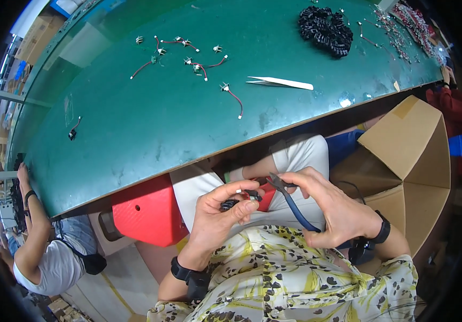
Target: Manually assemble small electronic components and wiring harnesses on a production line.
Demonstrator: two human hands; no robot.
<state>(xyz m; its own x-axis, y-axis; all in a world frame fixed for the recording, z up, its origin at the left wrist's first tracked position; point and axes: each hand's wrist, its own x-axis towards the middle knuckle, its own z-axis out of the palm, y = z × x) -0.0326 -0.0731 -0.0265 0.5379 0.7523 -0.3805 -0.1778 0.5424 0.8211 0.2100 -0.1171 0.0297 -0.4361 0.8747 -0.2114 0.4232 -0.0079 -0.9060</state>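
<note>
Above my lap, my left hand (217, 212) is closed, pinching a small black part with a white connector (251, 195) between thumb and fingertips. More black pieces (229, 204) show tucked in its fingers. My right hand (341, 209) is wrapped round a pair of blue-handled cutting pliers (293, 206). The pliers' jaws point up and to the left, just right of the part and apparently apart from it. On the green table (150, 134) ahead lie white tweezers (282, 82) and a small part with a red wire (233, 99).
Several wired parts (188, 61) are scattered farther back, and a black part (72, 134) lies left. A heap of black pieces (325, 32) sits back right, near loose red wires (397, 32). An open cardboard box (427, 155) stands right, a red stool (147, 209) left. Another person (59, 257) sits far left.
</note>
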